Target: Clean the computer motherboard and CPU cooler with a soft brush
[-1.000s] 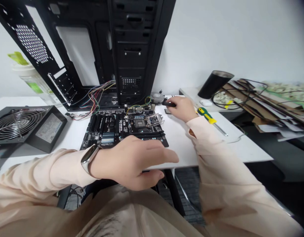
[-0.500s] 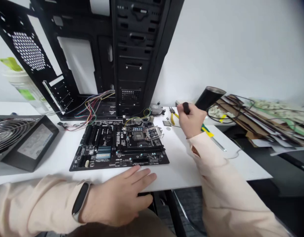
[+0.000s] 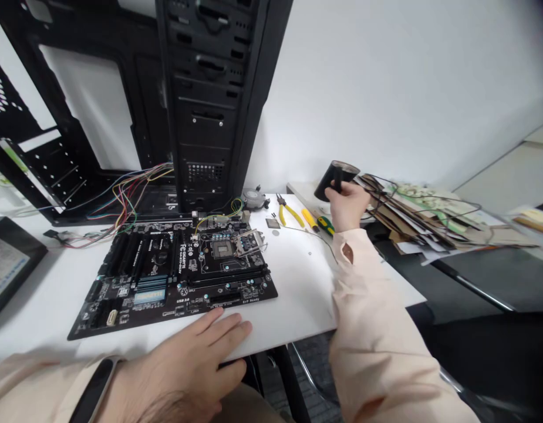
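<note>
My left hand point(image 3: 196, 358) lies flat at the table's front edge, fingers stretched out, just in front of the motherboard point(image 3: 161, 314). On that board the CPU socket point(image 3: 222, 249) shows, with its metal bracket point(image 3: 251, 241) raised. Over at the right, my right hand point(image 3: 349, 207) is closed around a black handle point(image 3: 338, 177) that sticks up out of the fist; the rest of what it holds is hidden. Directly behind that fist stands a black cylindrical container point(image 3: 326, 187). Pliers with yellow grips point(image 3: 293, 215) and a green-and-yellow screwdriver point(image 3: 326, 225) lie left of the hand.
An open black computer case point(image 3: 209, 141) rises behind the board, with coloured wires point(image 3: 125, 194) hanging out. A cooling fan point(image 3: 255, 198) sits beside it. The power supply point(image 3: 11, 264) is at far left. Stacked cardboard point(image 3: 392, 217) and cables lie at right.
The view has swung to the right, so most things appear further left. My right hand has moved right, closer to the black container. My left hand stays at the table edge.
</note>
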The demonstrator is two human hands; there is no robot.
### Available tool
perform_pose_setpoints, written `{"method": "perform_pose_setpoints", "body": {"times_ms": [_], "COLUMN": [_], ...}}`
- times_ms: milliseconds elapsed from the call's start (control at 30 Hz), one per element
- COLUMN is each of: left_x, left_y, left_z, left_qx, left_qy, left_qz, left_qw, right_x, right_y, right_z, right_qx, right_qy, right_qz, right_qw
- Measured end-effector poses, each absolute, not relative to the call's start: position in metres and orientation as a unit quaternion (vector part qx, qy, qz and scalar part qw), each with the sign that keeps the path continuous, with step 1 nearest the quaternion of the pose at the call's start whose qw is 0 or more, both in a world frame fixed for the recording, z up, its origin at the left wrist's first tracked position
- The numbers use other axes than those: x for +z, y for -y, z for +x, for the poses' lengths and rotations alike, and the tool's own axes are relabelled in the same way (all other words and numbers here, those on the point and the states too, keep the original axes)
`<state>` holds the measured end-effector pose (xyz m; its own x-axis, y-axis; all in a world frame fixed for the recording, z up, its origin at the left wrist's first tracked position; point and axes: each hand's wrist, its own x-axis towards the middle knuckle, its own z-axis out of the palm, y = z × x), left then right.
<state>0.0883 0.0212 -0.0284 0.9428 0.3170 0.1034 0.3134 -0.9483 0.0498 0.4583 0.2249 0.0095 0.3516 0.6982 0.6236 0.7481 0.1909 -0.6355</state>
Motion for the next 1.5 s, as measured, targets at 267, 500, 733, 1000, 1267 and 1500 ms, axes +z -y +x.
{"method": "perform_pose_setpoints", "body": {"times_ms": [267, 500, 733, 1000, 1267, 1500], "left_x": [-0.020, -0.022, -0.021, -0.022, -0.023, -0.024], "left_y": [-0.020, -0.018, -0.018, -0.020, -0.019, -0.019], "left_z": [0.087, 0.086, 0.085, 0.085, 0.084, 0.085], "left_qx": [0.041, 0.068, 0.056, 0.050, 0.054, 0.057], "left_qy": [-0.151, -0.147, -0.142, -0.139, -0.137, -0.143], "left_qz": [0.988, 0.985, 0.987, 0.988, 0.988, 0.987], "left_qw": [-0.008, -0.055, -0.048, -0.039, -0.041, -0.037], "right_x": [0.001, 0.009, 0.012, -0.002, -0.005, -0.003], "right_y": [-0.225, -0.224, -0.216, -0.226, -0.229, -0.226], "right_z": [0.457, 0.464, 0.462, 0.460, 0.469, 0.471], "right_qx": [-0.023, 0.015, -0.004, 0.050, -0.015, -0.038], "right_qy": [0.556, 0.622, 0.626, 0.635, 0.658, 0.671], "right_qz": [-0.663, -0.651, -0.723, -0.763, -0.748, -0.736], "right_qw": [0.502, 0.435, 0.292, 0.113, 0.084, 0.075]}}
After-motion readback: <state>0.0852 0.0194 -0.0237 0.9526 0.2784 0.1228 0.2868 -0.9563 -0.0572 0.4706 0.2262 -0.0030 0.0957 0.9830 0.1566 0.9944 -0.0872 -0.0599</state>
